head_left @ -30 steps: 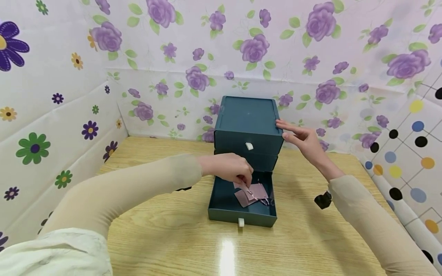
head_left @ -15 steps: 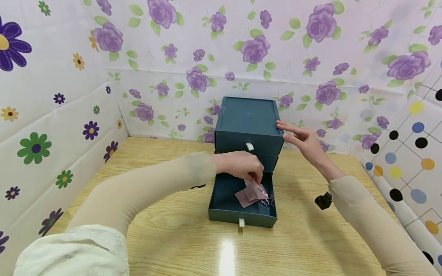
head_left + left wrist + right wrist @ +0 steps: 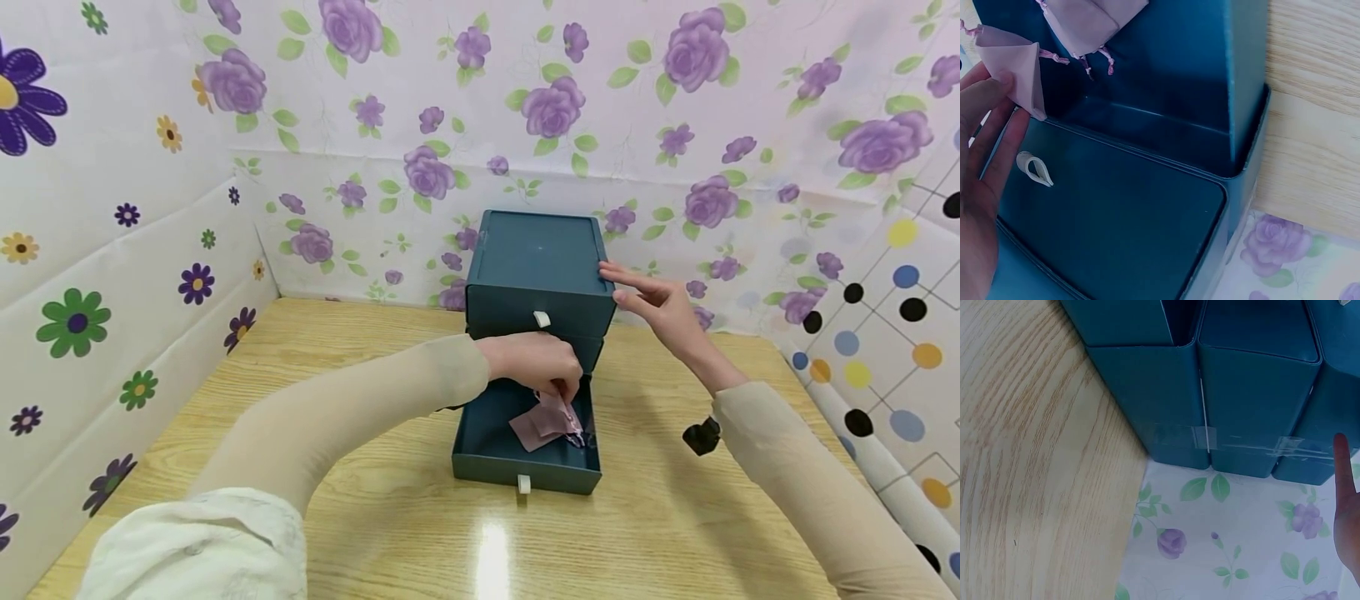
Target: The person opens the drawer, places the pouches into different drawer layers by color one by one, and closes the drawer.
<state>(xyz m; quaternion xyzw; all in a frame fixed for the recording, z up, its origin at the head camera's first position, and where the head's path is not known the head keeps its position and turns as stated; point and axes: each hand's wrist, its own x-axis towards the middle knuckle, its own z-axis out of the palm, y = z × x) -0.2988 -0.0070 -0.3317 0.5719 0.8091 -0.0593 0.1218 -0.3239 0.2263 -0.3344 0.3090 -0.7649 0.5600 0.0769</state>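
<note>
A small pink drawstring pouch (image 3: 1015, 62) is pinched between the thumb and fingers of my left hand (image 3: 536, 360), over the pulled-out bottom drawer (image 3: 491, 467). Another pink pouch (image 3: 1088, 25) with twisted cords lies on the drawer floor; in the head view the pouches overlap. The drawer belongs to a dark blue drawer unit (image 3: 540, 250) of stacked boxes. My right hand (image 3: 667, 315) rests on the top right edge of the unit, its fingers extended. In the right wrist view only part of the right hand (image 3: 1349, 519) shows, at the unit's side.
White fabric loops serve as pulls, one on the top drawer (image 3: 542, 318) and another on the bottom drawer's front. Clear tape (image 3: 1241, 445) runs across the stacked boxes' side. Beneath is a wooden table (image 3: 360, 508), with a floral-printed wall covering (image 3: 360, 225) behind it.
My left hand has moved right across the drawer, carrying the pouch over toward the drawer's right side. The right hand and the drawer unit have stayed in place.
</note>
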